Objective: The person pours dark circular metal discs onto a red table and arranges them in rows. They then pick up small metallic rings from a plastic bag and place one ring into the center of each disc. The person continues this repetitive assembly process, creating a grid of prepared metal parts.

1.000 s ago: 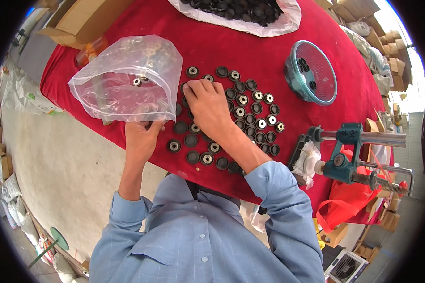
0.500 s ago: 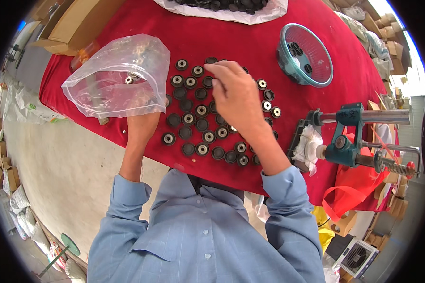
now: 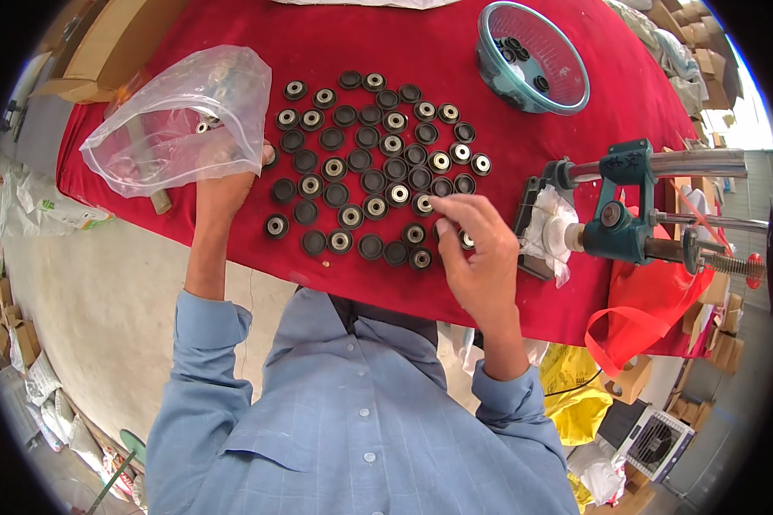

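A clear plastic bag (image 3: 176,103) lies at the left with its mouth towards me, a few small metal bearings (image 3: 202,128) inside. My left hand (image 3: 223,184) is closed at the bag's near edge, its fingers partly hidden by the plastic. Beside its fingertips sits a dark round piece (image 3: 269,155). My right hand (image 3: 483,253) is open, thumb and forefinger apart, at the right side of the spread of pieces. Its forefinger tip meets the edge of a black cap with a bearing in it (image 3: 422,203). Several black caps (image 3: 335,195) show no bearing.
A teal plastic basket (image 3: 575,86) with several black caps stands at the far right. A green hand press (image 3: 623,206) is right of my right hand, white cloth (image 3: 551,227) on its end. A cardboard box (image 3: 116,51) stands far left on the red tablecloth (image 3: 318,43).
My right hand has moved from the far middle of the spread to its near right side. My left hand stays at the bag. The whole view has shifted slightly.
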`<state>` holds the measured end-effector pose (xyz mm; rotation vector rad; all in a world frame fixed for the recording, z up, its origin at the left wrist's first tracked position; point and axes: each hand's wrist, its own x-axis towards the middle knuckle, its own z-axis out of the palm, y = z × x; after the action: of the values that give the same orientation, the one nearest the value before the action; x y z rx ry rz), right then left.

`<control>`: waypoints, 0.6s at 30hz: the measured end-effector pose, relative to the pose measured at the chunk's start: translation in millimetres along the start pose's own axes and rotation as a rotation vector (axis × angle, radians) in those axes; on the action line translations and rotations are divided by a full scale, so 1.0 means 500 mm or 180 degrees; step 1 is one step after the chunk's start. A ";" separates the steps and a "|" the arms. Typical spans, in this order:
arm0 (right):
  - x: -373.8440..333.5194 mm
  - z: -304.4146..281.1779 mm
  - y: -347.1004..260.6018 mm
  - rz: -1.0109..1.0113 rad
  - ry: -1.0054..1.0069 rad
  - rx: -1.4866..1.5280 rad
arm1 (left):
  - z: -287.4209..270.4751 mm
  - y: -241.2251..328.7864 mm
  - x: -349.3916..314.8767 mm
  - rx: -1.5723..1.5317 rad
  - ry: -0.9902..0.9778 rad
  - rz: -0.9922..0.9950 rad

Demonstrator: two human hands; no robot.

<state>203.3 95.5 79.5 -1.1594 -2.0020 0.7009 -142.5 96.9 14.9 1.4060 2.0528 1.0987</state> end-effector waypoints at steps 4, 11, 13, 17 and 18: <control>-0.057 0.028 0.007 0.0097 -0.0090 -0.0065 | 0.002 -0.012 0.011 -0.0056 -0.0034 0.0092; -0.092 0.070 0.012 -0.0332 -0.0348 -0.0797 | -0.021 -0.017 0.049 -0.0002 -0.0578 -0.0030; -0.097 0.079 0.016 -0.0419 -0.0430 -0.1064 | -0.024 -0.023 0.055 0.0123 -0.0626 0.0055; -0.108 0.098 0.024 -0.0503 -0.0349 -0.1179 | -0.022 -0.015 0.046 -0.0097 -0.0522 -0.0177; -0.106 0.100 0.022 -0.0490 -0.0307 -0.1180 | -0.026 -0.009 0.042 -0.0076 -0.0458 -0.0177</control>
<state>187.6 48.0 25.1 -1.1777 -2.3420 0.3197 -162.6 110.3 20.8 1.3665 1.9589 0.9671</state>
